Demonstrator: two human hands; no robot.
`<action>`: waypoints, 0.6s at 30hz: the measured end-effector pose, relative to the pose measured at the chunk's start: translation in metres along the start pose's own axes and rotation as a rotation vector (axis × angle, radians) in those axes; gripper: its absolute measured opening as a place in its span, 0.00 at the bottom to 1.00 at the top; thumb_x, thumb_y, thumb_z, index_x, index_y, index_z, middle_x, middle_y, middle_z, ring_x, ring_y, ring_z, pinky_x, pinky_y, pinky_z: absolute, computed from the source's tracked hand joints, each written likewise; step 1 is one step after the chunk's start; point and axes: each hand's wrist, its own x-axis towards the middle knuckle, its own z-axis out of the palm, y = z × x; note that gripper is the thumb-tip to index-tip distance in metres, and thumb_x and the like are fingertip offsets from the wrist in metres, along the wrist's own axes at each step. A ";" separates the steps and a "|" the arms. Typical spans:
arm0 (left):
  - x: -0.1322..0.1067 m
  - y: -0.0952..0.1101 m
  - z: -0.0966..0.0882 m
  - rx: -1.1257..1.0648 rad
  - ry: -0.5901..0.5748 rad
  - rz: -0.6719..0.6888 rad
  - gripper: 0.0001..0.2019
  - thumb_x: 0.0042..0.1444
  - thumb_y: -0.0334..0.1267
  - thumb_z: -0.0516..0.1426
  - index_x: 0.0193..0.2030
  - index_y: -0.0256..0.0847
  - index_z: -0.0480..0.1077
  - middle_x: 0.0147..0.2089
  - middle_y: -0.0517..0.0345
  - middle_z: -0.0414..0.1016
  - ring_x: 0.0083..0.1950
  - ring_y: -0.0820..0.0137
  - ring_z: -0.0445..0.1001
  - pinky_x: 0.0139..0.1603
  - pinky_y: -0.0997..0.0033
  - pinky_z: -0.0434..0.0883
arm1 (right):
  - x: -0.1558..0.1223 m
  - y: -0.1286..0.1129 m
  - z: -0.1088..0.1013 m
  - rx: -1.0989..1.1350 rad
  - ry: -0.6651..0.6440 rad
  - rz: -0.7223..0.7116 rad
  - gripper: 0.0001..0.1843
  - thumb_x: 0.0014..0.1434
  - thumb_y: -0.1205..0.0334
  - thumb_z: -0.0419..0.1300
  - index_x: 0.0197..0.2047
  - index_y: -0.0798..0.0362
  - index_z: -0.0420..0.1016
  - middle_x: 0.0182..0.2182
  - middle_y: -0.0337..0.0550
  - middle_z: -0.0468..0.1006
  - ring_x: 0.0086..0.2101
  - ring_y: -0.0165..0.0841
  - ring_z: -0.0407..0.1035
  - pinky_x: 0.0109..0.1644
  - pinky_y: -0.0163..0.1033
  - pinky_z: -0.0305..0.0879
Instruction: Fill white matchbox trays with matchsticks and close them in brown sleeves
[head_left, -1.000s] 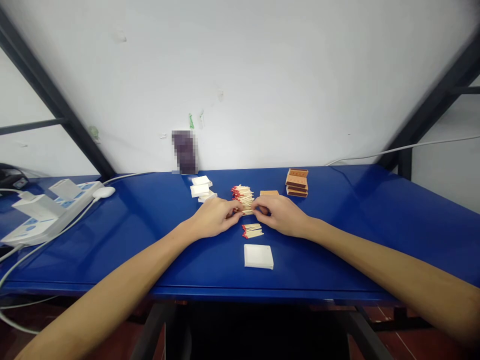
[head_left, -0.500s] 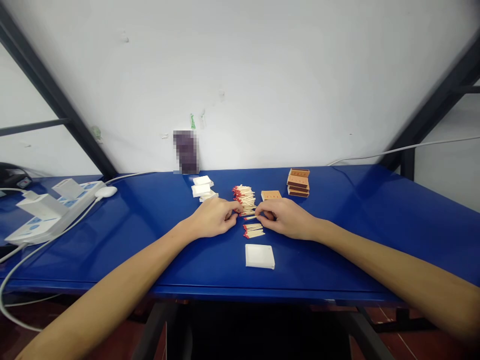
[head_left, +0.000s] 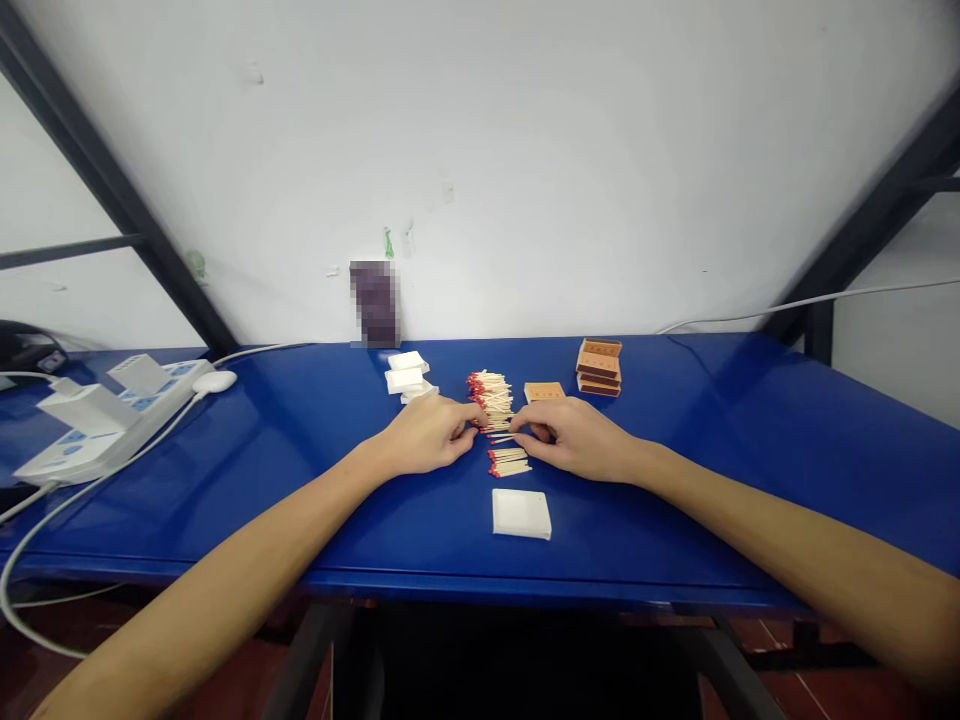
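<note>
A pile of red-headed matches [head_left: 495, 393] lies on the blue table between my two hands. My left hand [head_left: 431, 437] is closed, its curled index finger and thumb against the red heads at the pile's near left side; what they pinch is hidden. From the other side, my right hand [head_left: 571, 438] has thumb and index finger closed at the plain ends of a couple of matches [head_left: 501, 437] just in front of the pile. Closer to me is a small separate row of matches [head_left: 509, 462]. Below it rests a white matchbox tray [head_left: 521, 513].
Several white trays [head_left: 406, 375] are stacked behind my left hand. An orange matchbox sleeve [head_left: 544, 390] lies behind my right hand, with a stack of brown-orange sleeves [head_left: 599, 367] farther right. A power strip [head_left: 112, 425] with chargers and white cables occupies the table's left.
A second match now shows beside the single one in front of the pile. My hands have barely moved; the whole view has shifted slightly.
</note>
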 end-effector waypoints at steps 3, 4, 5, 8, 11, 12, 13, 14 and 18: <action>0.000 0.000 -0.001 0.006 -0.005 -0.004 0.10 0.59 0.31 0.54 0.43 0.41 0.75 0.22 0.65 0.70 0.25 0.73 0.68 0.30 0.74 0.58 | 0.000 0.001 0.000 -0.003 0.002 0.042 0.10 0.62 0.61 0.56 0.43 0.52 0.77 0.23 0.36 0.71 0.24 0.28 0.63 0.31 0.34 0.55; 0.000 0.001 -0.001 0.008 -0.006 -0.006 0.10 0.59 0.31 0.54 0.43 0.41 0.75 0.22 0.65 0.70 0.25 0.73 0.68 0.30 0.74 0.58 | 0.000 0.002 0.000 -0.007 0.005 0.051 0.10 0.62 0.62 0.56 0.44 0.52 0.77 0.23 0.36 0.71 0.24 0.28 0.63 0.30 0.34 0.55; 0.000 0.001 -0.001 0.008 -0.008 -0.008 0.10 0.59 0.31 0.54 0.43 0.41 0.75 0.22 0.65 0.70 0.25 0.73 0.68 0.30 0.74 0.58 | 0.001 0.002 0.001 -0.011 0.009 0.056 0.10 0.62 0.62 0.56 0.44 0.52 0.77 0.23 0.36 0.71 0.24 0.28 0.63 0.30 0.34 0.55; 0.000 0.001 -0.002 -0.004 -0.018 -0.004 0.11 0.59 0.30 0.53 0.44 0.41 0.75 0.22 0.64 0.71 0.25 0.73 0.68 0.31 0.74 0.59 | 0.001 0.003 0.001 -0.010 0.009 0.060 0.10 0.63 0.62 0.55 0.43 0.52 0.77 0.23 0.36 0.71 0.24 0.28 0.63 0.30 0.34 0.55; 0.000 0.001 -0.003 -0.024 -0.020 0.023 0.12 0.59 0.30 0.53 0.45 0.41 0.76 0.23 0.64 0.71 0.25 0.74 0.67 0.30 0.74 0.59 | 0.001 0.002 0.001 0.002 0.003 0.055 0.10 0.63 0.62 0.55 0.43 0.52 0.78 0.23 0.36 0.72 0.24 0.28 0.63 0.30 0.34 0.55; 0.000 0.000 -0.003 -0.028 -0.019 0.032 0.12 0.59 0.30 0.53 0.46 0.41 0.76 0.23 0.64 0.71 0.25 0.74 0.67 0.30 0.74 0.59 | 0.001 0.002 0.001 0.005 0.004 0.052 0.10 0.63 0.62 0.55 0.43 0.52 0.78 0.24 0.36 0.72 0.24 0.29 0.63 0.30 0.34 0.55; 0.000 0.000 -0.003 -0.029 -0.019 0.039 0.13 0.59 0.30 0.53 0.46 0.41 0.76 0.24 0.64 0.71 0.25 0.74 0.67 0.30 0.74 0.59 | 0.001 0.002 0.001 0.006 0.007 0.049 0.11 0.63 0.62 0.55 0.43 0.52 0.78 0.24 0.36 0.73 0.24 0.29 0.63 0.30 0.34 0.55; 0.000 0.000 -0.003 -0.029 -0.022 0.043 0.13 0.59 0.30 0.53 0.46 0.41 0.76 0.24 0.64 0.72 0.25 0.74 0.68 0.30 0.74 0.59 | 0.001 0.002 0.001 0.009 0.008 0.045 0.11 0.63 0.62 0.55 0.43 0.52 0.78 0.24 0.37 0.73 0.24 0.29 0.63 0.30 0.34 0.55; 0.000 0.000 -0.003 -0.039 -0.043 0.061 0.14 0.59 0.29 0.52 0.47 0.41 0.76 0.32 0.60 0.78 0.29 0.73 0.71 0.32 0.74 0.61 | 0.001 0.002 0.001 0.017 0.002 0.035 0.11 0.63 0.63 0.55 0.42 0.52 0.78 0.24 0.37 0.73 0.25 0.29 0.64 0.31 0.35 0.55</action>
